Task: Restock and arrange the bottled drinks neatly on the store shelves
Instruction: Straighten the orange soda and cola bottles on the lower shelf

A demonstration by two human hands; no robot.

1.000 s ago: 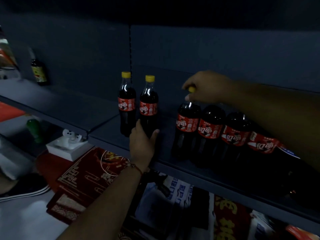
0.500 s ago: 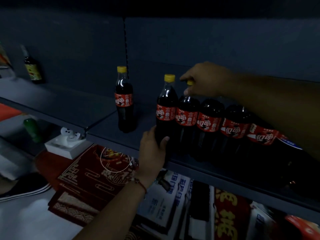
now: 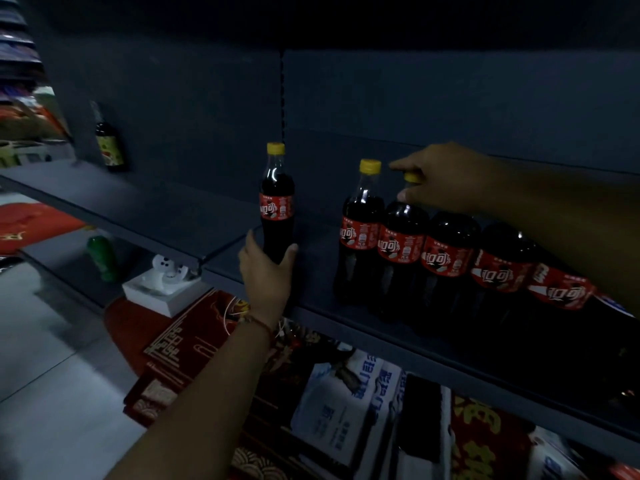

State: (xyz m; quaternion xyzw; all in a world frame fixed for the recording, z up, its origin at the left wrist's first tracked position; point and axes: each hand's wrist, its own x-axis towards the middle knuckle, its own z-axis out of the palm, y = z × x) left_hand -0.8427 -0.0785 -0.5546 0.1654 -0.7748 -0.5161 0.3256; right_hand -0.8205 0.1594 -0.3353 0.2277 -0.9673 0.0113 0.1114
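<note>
Now the left hand has left the cola bottle it slid a moment ago; that bottle stands touching the left end of the row of cola bottles, which is one longer than half a second back. The hand has gone to the last stray cola bottle, standing alone well left of the row, and wraps its lower body with thumb on one side and fingers on the other, closed around it. By that, the gathering step looks nearly done: one bottle remains to be brought over, across a bare stretch of shelf.

Further right, the right hand stays on the yellow cap of the second bottle in the row, fingers curled over it; how tightly it pinches I cannot tell. It seems to steady the row against the push of newcomers.

The shelf is a dark grey metal board with a matching back panel, dim and shadowed. Far left, on the adjoining shelf section, a small dark bottle with a yellowish label stands alone. Below, a white box and a green bottle sit on a lower shelf, with red printed packs and white-and-blue packs beneath the cola shelf.
</note>
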